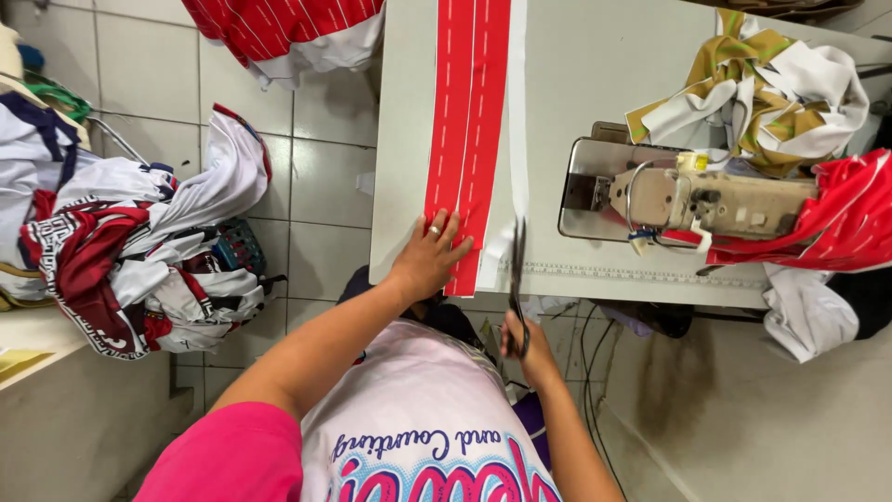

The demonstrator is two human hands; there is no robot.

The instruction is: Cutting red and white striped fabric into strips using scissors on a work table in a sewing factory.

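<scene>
Red fabric strip (467, 121): limp, light (likely shifty); pinned flat under spread left hand (429, 258); right hand (526, 349) closed on scissors (517, 270).

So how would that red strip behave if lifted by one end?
Probably floppy: the red strip lies flat, thin as cloth, on the table. Likely light, since the left hand alone pins it. It might slide on the smooth top while the right hand works the scissors.

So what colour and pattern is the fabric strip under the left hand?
Red with white dashed lines along its length; the fabric strip under the left hand shows best in the head view.
</scene>
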